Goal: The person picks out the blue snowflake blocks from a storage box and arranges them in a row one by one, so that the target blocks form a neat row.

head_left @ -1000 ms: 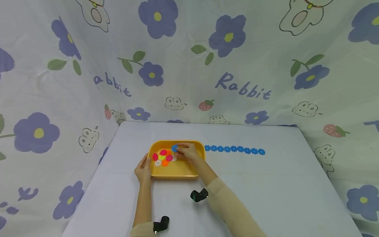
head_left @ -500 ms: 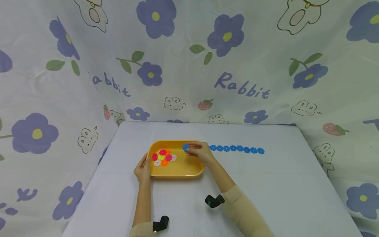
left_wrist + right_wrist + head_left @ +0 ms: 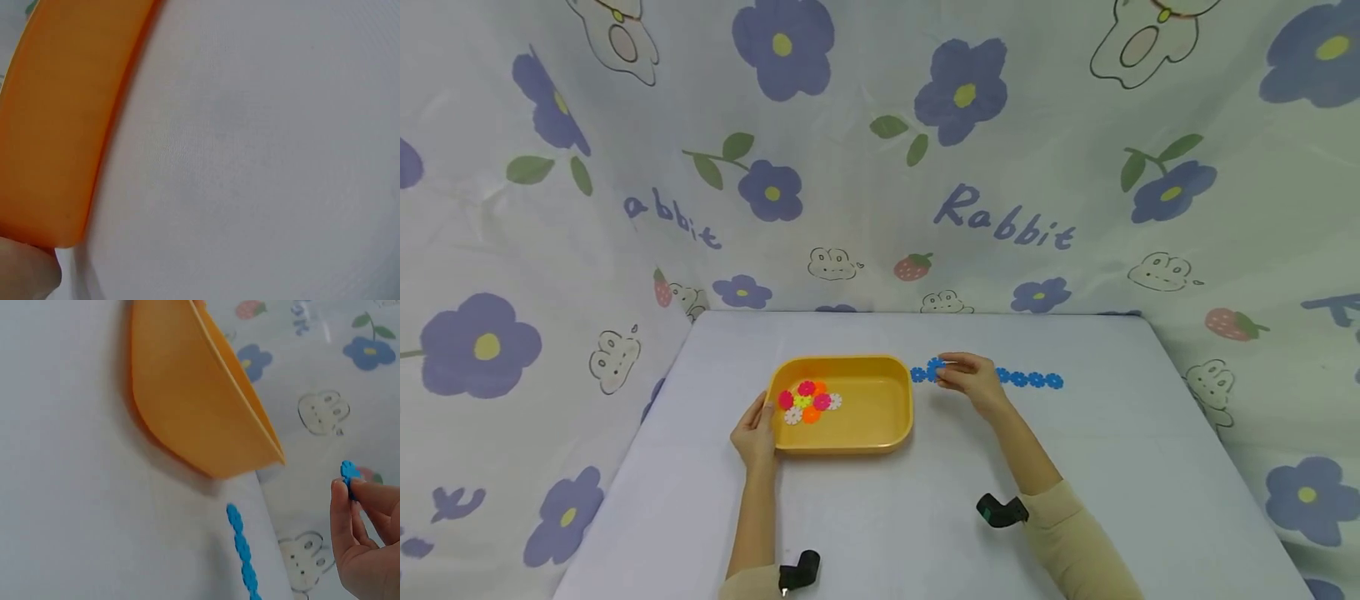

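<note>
My right hand (image 3: 976,383) pinches a blue flower-shaped plastic piece (image 3: 347,469) between thumb and fingers, held above the table. Below and beside it runs a row of blue flower pieces (image 3: 1036,380), partly hidden by the hand in the head view. The left hand (image 3: 752,432) grips the left side of a yellow tray (image 3: 868,421), its thumb at the rim. Toward the tray's left end lie pink, orange, white and yellow flower pieces (image 3: 802,402). In the left wrist view only a bit of that hand shows at the tray's wall (image 3: 56,125).
A white cloth covers the table (image 3: 910,517). Behind and beside it hangs a curtain (image 3: 880,200) printed with flowers and rabbits. The row of blue pieces starts just right of the tray. A black camera sits on each wrist.
My right hand has carried the blue flower piece rightward, from over the tray to above the row of blue pieces. The left hand stays on the tray. The head view has shifted slightly.
</note>
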Tool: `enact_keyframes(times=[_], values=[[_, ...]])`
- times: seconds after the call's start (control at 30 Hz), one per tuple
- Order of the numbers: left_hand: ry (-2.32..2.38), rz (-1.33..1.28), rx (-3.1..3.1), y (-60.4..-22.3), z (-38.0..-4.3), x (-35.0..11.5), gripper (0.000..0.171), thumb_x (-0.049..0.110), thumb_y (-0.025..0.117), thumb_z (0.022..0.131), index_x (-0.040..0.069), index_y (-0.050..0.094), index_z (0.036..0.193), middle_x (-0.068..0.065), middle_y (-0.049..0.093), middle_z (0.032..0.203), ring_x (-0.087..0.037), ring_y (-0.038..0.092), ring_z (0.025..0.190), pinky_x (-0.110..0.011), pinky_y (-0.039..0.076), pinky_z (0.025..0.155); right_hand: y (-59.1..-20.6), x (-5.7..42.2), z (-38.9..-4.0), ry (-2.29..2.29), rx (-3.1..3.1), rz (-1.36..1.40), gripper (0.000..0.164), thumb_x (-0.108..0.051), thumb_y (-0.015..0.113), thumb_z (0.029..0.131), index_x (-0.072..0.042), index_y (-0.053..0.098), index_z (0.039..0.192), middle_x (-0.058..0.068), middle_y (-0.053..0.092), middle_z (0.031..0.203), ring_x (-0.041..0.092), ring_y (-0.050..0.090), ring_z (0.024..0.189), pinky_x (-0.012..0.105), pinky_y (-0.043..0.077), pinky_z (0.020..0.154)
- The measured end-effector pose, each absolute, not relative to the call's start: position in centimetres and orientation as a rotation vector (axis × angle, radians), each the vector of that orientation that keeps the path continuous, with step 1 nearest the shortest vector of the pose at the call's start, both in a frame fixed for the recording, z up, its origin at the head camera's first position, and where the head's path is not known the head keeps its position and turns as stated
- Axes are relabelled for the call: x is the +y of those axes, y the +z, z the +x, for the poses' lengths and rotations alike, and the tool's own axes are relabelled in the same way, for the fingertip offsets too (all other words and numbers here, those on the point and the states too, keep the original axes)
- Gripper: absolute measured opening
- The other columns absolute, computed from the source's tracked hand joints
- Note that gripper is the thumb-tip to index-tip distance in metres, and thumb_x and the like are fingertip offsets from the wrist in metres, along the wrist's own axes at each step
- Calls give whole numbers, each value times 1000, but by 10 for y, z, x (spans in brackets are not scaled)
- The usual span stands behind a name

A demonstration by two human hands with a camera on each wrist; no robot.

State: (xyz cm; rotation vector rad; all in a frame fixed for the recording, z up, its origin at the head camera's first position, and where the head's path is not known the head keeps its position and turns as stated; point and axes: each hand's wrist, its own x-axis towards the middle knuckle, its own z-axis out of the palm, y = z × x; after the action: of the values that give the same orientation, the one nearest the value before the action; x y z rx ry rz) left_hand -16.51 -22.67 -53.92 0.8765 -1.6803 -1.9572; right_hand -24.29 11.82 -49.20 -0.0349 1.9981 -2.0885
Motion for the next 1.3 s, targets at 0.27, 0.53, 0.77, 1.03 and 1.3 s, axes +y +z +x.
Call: enact_keyframes(times=[0.27, 0.53, 0.77, 1.03, 1.3], values=[[-1960, 861, -1651, -540, -165, -226, 35, 11, 61, 92, 1, 59, 126, -15, 57, 127, 1, 61, 96, -21, 49, 89, -502, 213, -239, -2152, 2041, 43, 45, 3, 57, 91, 18, 40, 130, 3, 62, 90, 7, 66, 77, 21, 56, 76], [-1995, 913, -1605, -533, -168, -236, 37, 8, 61, 91, 2, 58, 127, -15, 56, 130, -1, 61, 99, -20, 48, 91, -513, 289, -229, -2271, 1992, 455, 45, 2, 59, 90, 18, 42, 129, -6, 65, 85, 8, 67, 78, 20, 56, 76], [-1993, 893, -1599, -535, -176, -250, 36, 7, 62, 90, 0, 59, 125, -11, 61, 124, -1, 61, 93, -23, 48, 92, -526, 322, -231, -2272, 1965, 690, 19, 4, 58, 89, -3, 70, 102, -10, 64, 78, 5, 65, 74, 20, 56, 76], [-1990, 866, -1600, -538, -185, -254, 35, 5, 62, 89, -1, 60, 123, 1, 68, 110, 0, 61, 90, -21, 49, 90, -536, 337, -241, -2287, 1929, 743, 27, 10, 56, 87, -11, 70, 80, -8, 63, 74, 5, 66, 70, 19, 56, 73], [-2000, 857, -1547, -536, -188, -251, 35, 3, 63, 88, -5, 59, 122, 11, 68, 93, -1, 62, 88, -16, 51, 84, -539, 335, -254, -2045, 2193, 867, 31, 6, 59, 87, 14, 56, 116, -6, 61, 73, 2, 64, 61, 18, 56, 69]])
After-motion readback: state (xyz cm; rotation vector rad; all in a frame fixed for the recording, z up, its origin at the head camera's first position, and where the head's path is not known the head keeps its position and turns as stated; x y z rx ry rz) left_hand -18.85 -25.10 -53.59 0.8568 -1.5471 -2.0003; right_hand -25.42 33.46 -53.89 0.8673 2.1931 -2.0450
